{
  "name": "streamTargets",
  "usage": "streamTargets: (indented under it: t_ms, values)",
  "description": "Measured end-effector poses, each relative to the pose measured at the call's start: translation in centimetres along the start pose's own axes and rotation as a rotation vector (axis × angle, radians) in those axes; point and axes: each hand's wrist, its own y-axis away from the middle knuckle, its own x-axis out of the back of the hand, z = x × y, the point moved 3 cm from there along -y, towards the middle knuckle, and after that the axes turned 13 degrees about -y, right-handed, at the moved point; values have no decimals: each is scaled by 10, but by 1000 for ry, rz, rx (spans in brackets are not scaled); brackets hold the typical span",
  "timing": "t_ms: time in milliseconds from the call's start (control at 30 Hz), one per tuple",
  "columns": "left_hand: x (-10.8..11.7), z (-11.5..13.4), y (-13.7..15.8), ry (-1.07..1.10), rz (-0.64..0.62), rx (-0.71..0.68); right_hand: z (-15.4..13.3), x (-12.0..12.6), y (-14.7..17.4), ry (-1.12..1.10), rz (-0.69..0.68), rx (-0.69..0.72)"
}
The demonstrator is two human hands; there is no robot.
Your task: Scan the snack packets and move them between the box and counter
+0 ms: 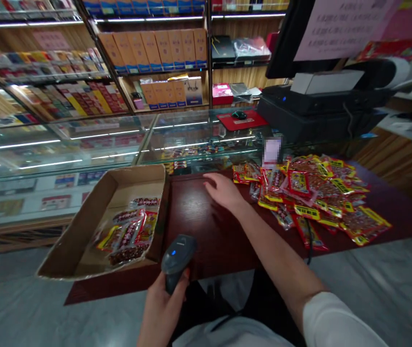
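In my left hand [164, 306], near the table's front edge, is a dark grey barcode scanner [179, 250] with a blue light showing. My fingers wrap its handle, and its head points away from me. My right hand [223, 190] rests over the brown table [194, 212] with thumb and fingers apart and nothing seen in it. Just to its right lies a heap of red and yellow snack packets [321, 188]. An open cardboard box [56, 255] stands at the left, tilted in view, with several snack packets [133, 231] inside.
Behind the table runs a glass display counter [115, 140], with a red mouse pad [227, 120] and mouse [239, 115] on it. A monitor [281, 43] and black machine [314, 118] stand at the right. Stocked shelves [155, 67] fill the back. A dark cable [310, 241] hangs by the heap.
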Motion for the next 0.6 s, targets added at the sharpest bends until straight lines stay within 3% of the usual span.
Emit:
streamTargets:
  t_ms: [100,233,367,600]
  values:
    - [-1,1,0,-5,-9,-20,56,36,-9,220,102,-152]
    - [0,13,2,-11,-35,-30,97,48,-11,400,59,-237]
    - [0,19,2,-13,-51,-45,104,39,9,500,14,-178]
    - [-4,15,2,-20,-60,-17,83,15,72,530,-103,-32]
